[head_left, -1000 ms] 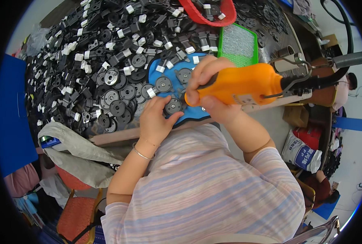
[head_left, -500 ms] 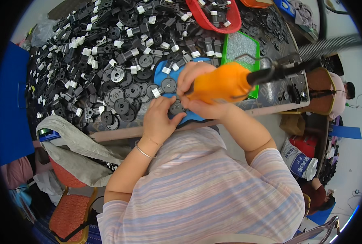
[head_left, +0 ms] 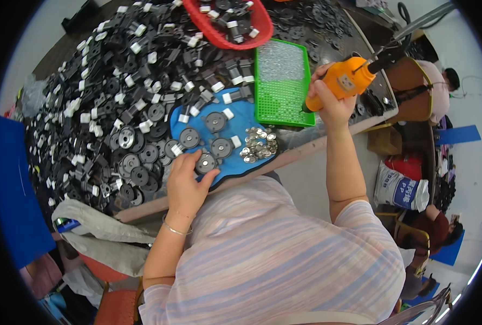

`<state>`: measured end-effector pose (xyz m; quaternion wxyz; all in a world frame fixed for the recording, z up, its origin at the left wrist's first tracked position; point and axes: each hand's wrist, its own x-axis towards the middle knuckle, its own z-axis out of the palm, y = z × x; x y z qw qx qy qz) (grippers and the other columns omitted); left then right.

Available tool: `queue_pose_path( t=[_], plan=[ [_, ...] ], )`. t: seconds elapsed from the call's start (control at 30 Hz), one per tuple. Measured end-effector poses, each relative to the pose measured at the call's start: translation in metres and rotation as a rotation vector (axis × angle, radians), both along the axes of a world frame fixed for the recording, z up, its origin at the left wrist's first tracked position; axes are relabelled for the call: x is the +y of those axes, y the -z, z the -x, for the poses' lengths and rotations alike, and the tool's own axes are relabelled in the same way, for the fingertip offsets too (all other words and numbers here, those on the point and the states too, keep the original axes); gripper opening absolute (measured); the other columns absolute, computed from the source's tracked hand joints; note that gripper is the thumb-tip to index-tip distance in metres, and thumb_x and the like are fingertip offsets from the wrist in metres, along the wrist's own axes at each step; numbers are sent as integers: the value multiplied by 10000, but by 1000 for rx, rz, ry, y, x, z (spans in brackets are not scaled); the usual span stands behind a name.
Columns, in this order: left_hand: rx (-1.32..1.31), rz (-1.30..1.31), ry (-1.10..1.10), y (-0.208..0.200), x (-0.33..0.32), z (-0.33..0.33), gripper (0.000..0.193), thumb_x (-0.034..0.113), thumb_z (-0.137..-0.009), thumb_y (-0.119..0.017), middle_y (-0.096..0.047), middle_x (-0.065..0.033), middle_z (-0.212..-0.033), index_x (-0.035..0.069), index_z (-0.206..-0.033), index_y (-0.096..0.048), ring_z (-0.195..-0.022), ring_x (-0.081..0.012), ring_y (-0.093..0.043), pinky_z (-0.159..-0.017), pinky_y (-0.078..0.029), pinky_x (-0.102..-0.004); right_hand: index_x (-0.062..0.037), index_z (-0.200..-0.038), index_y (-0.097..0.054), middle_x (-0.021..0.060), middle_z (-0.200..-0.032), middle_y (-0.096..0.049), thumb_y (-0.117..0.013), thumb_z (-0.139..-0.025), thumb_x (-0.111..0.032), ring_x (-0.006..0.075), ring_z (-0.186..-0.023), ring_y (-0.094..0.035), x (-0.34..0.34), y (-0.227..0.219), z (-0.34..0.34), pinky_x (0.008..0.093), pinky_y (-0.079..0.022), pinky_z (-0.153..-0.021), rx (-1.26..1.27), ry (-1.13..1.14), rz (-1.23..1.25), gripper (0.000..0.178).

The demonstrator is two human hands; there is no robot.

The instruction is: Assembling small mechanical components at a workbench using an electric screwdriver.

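**Orange power screwdriver lifted off the mat, round black part pinned at the near edge**

Left hand (head_left: 186, 181) resting palm down at the near edge of the blue work mat (head_left: 235, 122), fingers loosely spread, fingertips and thumb closing around a round black part with a metal centre (head_left: 205, 162). Thin bracelet (head_left: 173, 229) on that wrist. Three more round black parts (head_left: 215, 121) lying flat on the mat just beyond, some with white clips beside them. Small heap of silvery metal discs (head_left: 256, 145) on the right part of the mat, close to the parts but apart from the hand.

Right hand (head_left: 327, 97) raised to the right of the mat, fingers wrapped tight around the body of an orange power screwdriver (head_left: 343, 82), tip pointing down and left toward the right edge of the green tray. Black cable fitting running up and away from the tool's top end.

Green perforated tray (head_left: 282, 103) lying flat between the mat and the right hand, touching the mat's far right corner. Red basket (head_left: 255, 32) holding black and white pieces, beyond the tray. Large pile of black parts with white clips (head_left: 111, 97) covering the table to the left and beyond. Grey cloth (head_left: 97, 233) hanging at the table's near edge, left of the forearm. White printed sack (head_left: 401, 189) on the floor to the right. Another person (head_left: 441, 86) seated beyond the table's right end.
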<state>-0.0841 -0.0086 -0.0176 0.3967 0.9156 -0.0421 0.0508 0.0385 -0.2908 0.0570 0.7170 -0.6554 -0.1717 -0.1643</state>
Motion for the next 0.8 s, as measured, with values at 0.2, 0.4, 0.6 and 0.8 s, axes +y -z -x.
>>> queue_pose_path(
  t=[0.2, 0.4, 0.6, 0.8],
  plan=[
    [-274, -196, 133, -32, -17, -18, 435, 229, -707, -741, -557, -103, -1013, 49, -1080, -610, -936, -299, -524, -804, -397, -411, -2, -986, -505, 112, -880, -548, -620, -777, -21, 169, -646, -552, -43, -1, 1, 286, -459, -606, -48, 125, -136, 239],
    [-394, -216, 543, -17, -94, -90, 264, 61, -693, -658, -564, -78, -920, 68, -957, -645, -926, -269, -531, -808, -388, -395, -12, -980, -507, 101, -879, -552, -641, -758, 27, 170, -647, -572, -40, 1, 13, 267, -471, -598, -69, 42, -346, 262],
    [-423, -428, 677, -7, -123, -117, 100, 117, -733, -552, -586, -25, -759, 118, -705, -648, -833, -201, -564, -831, -384, -367, 0, -982, -504, 109, -913, -536, -637, -750, 34, 171, -663, -573, -40, 0, 19, 265, -472, -604, -104, 13, -290, 270],
    [-373, -506, 711, -37, -85, -133, 114, 43, -687, -547, -574, -26, -746, 110, -707, -637, -831, -217, -556, -843, -381, -371, 12, -985, -504, 121, -931, -526, -647, -758, 18, 178, -673, -570, -32, 1, 13, 269, -473, -617, -123, -76, -371, 268]
  ],
)
